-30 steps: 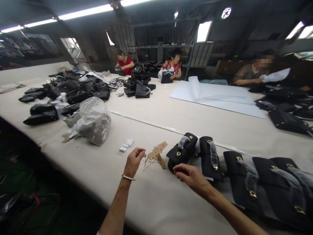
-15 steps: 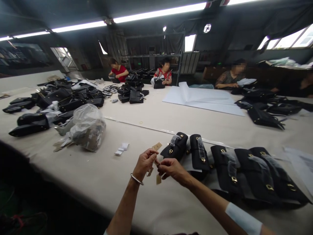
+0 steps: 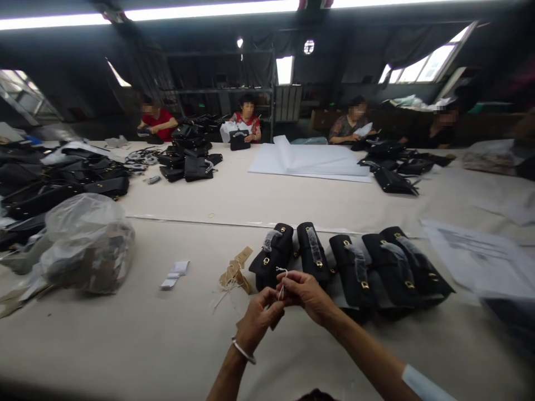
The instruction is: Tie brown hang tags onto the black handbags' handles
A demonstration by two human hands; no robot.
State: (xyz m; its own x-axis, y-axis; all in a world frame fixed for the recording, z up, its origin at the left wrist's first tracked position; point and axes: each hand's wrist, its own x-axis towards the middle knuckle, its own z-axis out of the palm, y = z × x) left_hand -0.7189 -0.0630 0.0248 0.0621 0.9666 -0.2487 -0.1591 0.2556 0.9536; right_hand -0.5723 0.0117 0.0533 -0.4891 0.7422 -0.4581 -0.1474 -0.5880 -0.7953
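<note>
My left hand (image 3: 258, 318), with a bangle at the wrist, pinches a white string (image 3: 281, 283) and is closed. Close against it, my right hand (image 3: 308, 295) is also closed, its fingertips on the same string. A brown piece, apparently a hang tag, shows partly under the left fingers; the rest is hidden. Just beyond my left hand lies a small pile of brown hang tags (image 3: 237, 273) with white strings. A row of black handbags (image 3: 278, 250) with gold hardware and plastic-wrapped handles stands beyond and to the right of my hands.
At left sit a clear plastic bag (image 3: 90, 239) and a heap of black bags (image 3: 50, 184). White labels (image 3: 175, 274) lie nearer. White sheets (image 3: 309, 161) and more black bags (image 3: 190, 159) are across the table, where several people work. A plastic-covered sheet (image 3: 476, 256) lies at right.
My view has turned to the right. My hands have shifted from the brown tags to a white string between the fingertips. The tag pile now shows beside them on the table.
</note>
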